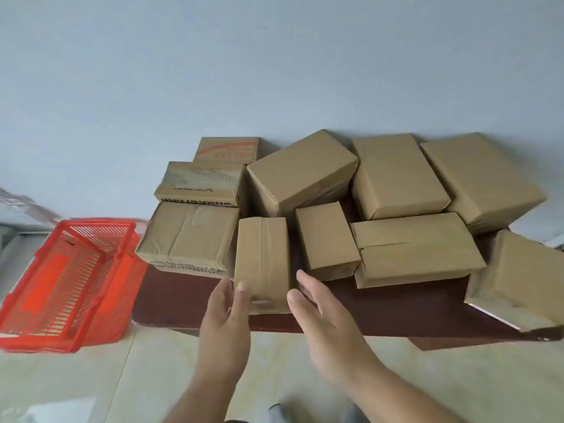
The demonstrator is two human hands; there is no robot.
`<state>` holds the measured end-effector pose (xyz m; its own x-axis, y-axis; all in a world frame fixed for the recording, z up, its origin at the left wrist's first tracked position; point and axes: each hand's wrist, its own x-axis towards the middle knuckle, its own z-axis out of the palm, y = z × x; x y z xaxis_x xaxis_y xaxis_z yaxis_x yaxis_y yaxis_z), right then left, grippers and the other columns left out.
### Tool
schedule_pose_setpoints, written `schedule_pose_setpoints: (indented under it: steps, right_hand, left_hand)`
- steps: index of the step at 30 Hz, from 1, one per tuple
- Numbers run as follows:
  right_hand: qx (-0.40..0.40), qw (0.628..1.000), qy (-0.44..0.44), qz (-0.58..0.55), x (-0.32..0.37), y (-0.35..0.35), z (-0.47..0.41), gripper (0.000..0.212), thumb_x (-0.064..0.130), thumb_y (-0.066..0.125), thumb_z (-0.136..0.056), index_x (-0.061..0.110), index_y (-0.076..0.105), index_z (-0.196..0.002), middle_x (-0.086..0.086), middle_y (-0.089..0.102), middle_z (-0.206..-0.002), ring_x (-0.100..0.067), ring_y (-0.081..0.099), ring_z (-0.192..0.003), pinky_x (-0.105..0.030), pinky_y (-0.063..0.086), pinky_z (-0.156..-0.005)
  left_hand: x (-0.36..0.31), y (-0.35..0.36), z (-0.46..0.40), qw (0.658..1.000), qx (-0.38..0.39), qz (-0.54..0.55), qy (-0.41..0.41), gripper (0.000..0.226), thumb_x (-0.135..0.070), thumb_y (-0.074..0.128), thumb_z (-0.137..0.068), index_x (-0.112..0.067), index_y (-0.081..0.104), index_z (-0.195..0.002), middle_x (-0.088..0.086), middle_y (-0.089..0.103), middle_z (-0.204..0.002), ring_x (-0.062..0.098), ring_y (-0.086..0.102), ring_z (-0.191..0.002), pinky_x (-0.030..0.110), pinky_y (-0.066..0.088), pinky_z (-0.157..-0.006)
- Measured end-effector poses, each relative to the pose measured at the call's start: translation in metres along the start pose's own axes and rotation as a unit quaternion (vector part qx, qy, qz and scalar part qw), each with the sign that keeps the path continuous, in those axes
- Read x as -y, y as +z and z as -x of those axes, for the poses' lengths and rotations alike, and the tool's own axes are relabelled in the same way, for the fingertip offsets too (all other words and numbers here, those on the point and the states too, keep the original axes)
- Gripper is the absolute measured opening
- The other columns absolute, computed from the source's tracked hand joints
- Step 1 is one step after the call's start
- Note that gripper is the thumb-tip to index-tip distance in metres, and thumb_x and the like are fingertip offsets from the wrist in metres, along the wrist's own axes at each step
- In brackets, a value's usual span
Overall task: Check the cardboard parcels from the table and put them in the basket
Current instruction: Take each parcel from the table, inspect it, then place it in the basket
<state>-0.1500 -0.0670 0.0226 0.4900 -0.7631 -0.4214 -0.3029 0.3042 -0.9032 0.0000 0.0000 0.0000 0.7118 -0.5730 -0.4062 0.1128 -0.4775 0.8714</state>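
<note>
A narrow taped parcel [262, 264] is shown at the front edge of the dark red desk [189, 303], flanked by the left hand [224, 312] and the right hand [317, 306]. Both hands are seen with fingers nearly straight and thumbs raised; the left thumb lies against the parcel's near left corner and the right thumb just beside its right edge. Neither grip has closed round the parcel, so both are released. The red basket [61, 282] stands on the floor to the left of the desk, well apart from the parcel, and nothing is seen inside it.

Risks, as judged from this arrangement: the parcel is wrapped in glossy tape, and a hold taken only by flat palms could slip. It stands close to a larger printed parcel [189, 236] on its left and a small plain parcel [326, 239] on its right, either of which could be dragged if the lift is skewed. A tilted parcel [515, 279] at the far right overhangs the desk edge and could be dislodged by a knock to the desk.

All parcels are rectangular brown cardboard, matte where bare, with creased corners. The basket is of rigid slotted plastic.
</note>
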Motion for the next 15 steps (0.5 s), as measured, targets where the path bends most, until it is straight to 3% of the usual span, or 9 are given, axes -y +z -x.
schedule_pose_setpoints:
  steps: [3, 6, 11, 13, 15]
  right_hand:
    - [0.009, 1.0, -0.001, 0.01, -0.018, 0.015, -0.007, 0.075, 0.064, 0.047, -0.103, 0.036, 0.022, -0.167, 0.025, 0.027, -0.168, 0.01, 0.027, -0.146, -0.019, 0.024, -0.116]
    - [-0.024, 0.999, -0.038, 0.016, -0.025, 0.025, 0.005, 0.073, 0.063, 0.046, -0.104, 0.034, 0.023, -0.168, 0.019, 0.03, -0.169, 0.001, 0.027, -0.153, -0.028, 0.026, -0.123]
    - [-0.068, 0.99, -0.119, -0.001, -0.028, 0.018, 0.075, 0.06, 0.061, 0.046, -0.105, 0.033, 0.043, -0.159, 0.021, 0.047, -0.157, 0.006, 0.043, -0.14, -0.018, 0.032, -0.106]
    - [-0.081, 0.987, -0.136, -0.017, -0.032, 0.016, 0.106, 0.043, 0.056, 0.049, -0.106, 0.034, 0.056, -0.142, 0.023, 0.059, -0.138, 0.022, 0.052, -0.117, -0.005, 0.037, -0.09]
    - [-0.097, 0.984, -0.144, -0.039, -0.034, 0.018, 0.137, 0.022, 0.05, 0.055, -0.105, 0.035, 0.06, -0.12, 0.025, 0.063, -0.119, 0.027, 0.055, -0.096, -0.004, 0.04, -0.079]
  left_hand:
    - [0.011, 0.008, -0.002, 0.999, 0.037, -0.004, 0.017, 0.052, -0.071, 0.048, -0.094, -0.039, 0.064, -0.131, -0.018, 0.07, -0.123, 0.013, 0.061, -0.126, 0.052, 0.048, -0.111]
    - [0.014, 0.01, 0.014, 0.998, 0.037, 0.008, 0.051, 0.052, -0.068, 0.047, -0.097, -0.037, 0.062, -0.136, -0.015, 0.069, -0.126, 0.015, 0.06, -0.126, 0.052, 0.048, -0.111]
    - [0.03, -0.01, 0.078, 0.987, 0.072, 0.043, 0.138, 0.047, -0.068, 0.05, -0.095, -0.039, 0.067, -0.127, -0.016, 0.074, -0.119, 0.01, 0.065, -0.12, 0.039, 0.048, -0.106]
    - [0.034, -0.019, 0.11, 0.981, 0.093, 0.058, 0.157, 0.035, -0.064, 0.053, -0.099, -0.043, 0.067, -0.124, -0.021, 0.075, -0.111, 0.002, 0.066, -0.113, 0.033, 0.048, -0.099]
    - [0.037, -0.028, 0.142, 0.977, 0.101, 0.074, 0.174, 0.022, -0.051, 0.057, -0.103, -0.045, 0.065, -0.123, -0.024, 0.074, -0.103, -0.008, 0.066, -0.1, 0.022, 0.047, -0.087]
